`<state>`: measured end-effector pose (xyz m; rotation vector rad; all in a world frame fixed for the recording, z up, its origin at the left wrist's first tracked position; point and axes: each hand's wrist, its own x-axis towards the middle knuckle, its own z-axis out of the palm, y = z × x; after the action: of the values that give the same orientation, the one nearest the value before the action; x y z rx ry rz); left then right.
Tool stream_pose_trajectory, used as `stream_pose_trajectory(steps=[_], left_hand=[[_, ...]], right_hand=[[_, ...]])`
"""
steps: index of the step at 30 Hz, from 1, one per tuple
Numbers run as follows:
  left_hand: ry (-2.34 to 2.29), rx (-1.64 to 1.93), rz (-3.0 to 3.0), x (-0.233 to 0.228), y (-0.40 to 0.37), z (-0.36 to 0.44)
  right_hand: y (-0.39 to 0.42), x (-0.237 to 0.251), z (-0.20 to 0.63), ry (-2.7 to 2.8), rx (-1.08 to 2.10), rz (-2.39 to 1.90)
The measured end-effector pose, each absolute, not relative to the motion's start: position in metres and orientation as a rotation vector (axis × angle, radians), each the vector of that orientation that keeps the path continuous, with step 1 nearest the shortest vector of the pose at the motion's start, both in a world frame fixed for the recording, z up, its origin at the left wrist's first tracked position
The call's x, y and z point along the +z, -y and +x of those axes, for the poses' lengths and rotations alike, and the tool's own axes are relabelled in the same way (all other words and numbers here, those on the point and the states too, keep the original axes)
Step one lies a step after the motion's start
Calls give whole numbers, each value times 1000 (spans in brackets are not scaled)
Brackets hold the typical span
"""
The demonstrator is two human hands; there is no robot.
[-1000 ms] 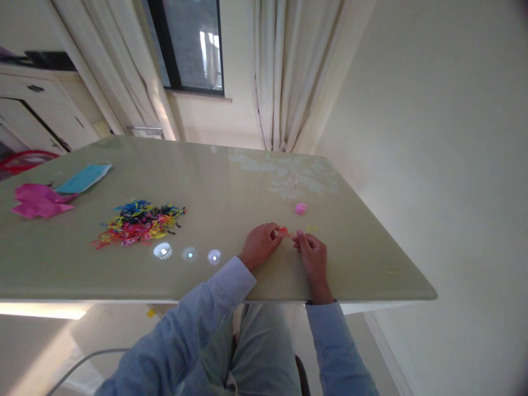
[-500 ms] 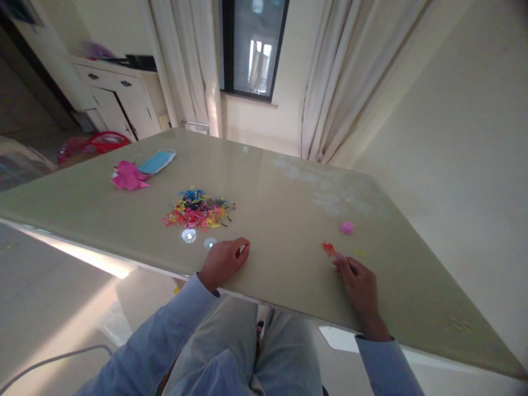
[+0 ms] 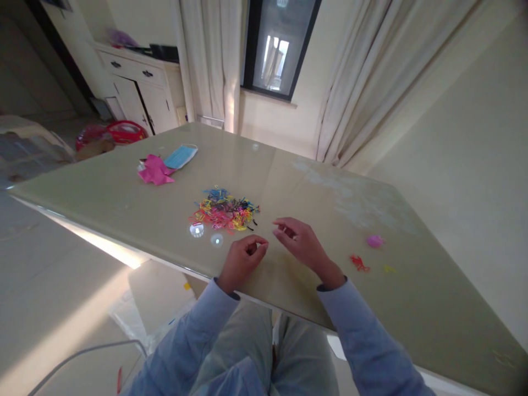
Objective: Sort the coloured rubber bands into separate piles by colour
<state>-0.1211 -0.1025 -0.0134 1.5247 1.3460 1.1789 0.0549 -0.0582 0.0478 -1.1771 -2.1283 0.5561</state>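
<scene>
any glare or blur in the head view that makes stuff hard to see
In the head view, round bright reflections glare off the table by the near edge of the multicoloured pile; in the head view, the yellow bits look soft, their detail lost; also in the head view, a bright streak crosses the floor at left.

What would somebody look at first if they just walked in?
Probably the colourful pile on the table, just beyond the left hand. Next, maybe the crumpled pink thing beside the blue mask, farther back on the left. A small red clump lies off to the right.
</scene>
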Motion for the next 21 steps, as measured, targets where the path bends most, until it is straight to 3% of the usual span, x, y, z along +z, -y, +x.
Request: stream_pose_trajectory(steps=[7,21], left_hand=[[-1240,1315,1290,-13,100,-121],[-1186,1384,1232,-13,99,-122]], right_hand=[[5,38,-20,2555,391,-1201],[-4,32,-26,2675,181,-1439]])
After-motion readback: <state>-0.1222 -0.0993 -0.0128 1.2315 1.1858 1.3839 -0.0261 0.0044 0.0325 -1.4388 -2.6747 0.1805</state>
